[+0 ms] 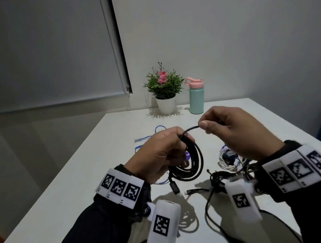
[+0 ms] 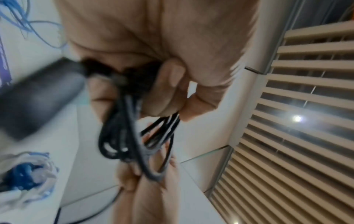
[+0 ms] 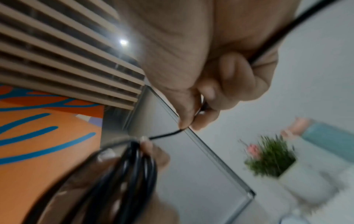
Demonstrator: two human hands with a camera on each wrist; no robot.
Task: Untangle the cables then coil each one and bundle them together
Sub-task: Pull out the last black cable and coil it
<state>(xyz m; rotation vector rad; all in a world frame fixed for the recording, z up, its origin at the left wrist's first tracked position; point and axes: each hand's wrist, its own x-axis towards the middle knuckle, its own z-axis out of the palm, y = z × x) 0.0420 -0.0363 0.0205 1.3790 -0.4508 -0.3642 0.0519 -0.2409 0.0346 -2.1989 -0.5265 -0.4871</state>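
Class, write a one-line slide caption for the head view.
Left hand holds a black coil while right hand feeds its cable.

Matt black cable [image 1: 194,162], smooth white table [image 1: 94,164], glossy bottle [image 1: 196,99].

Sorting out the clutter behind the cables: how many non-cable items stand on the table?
2: a potted plant at the table's far edge, and a teal bottle just right of it. None seems hidden.

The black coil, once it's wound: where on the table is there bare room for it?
Bare patches: the table left of the blue cable, and the far right beyond the white cable bundle. Crowded: the near middle, under both hands, with loose black cables.
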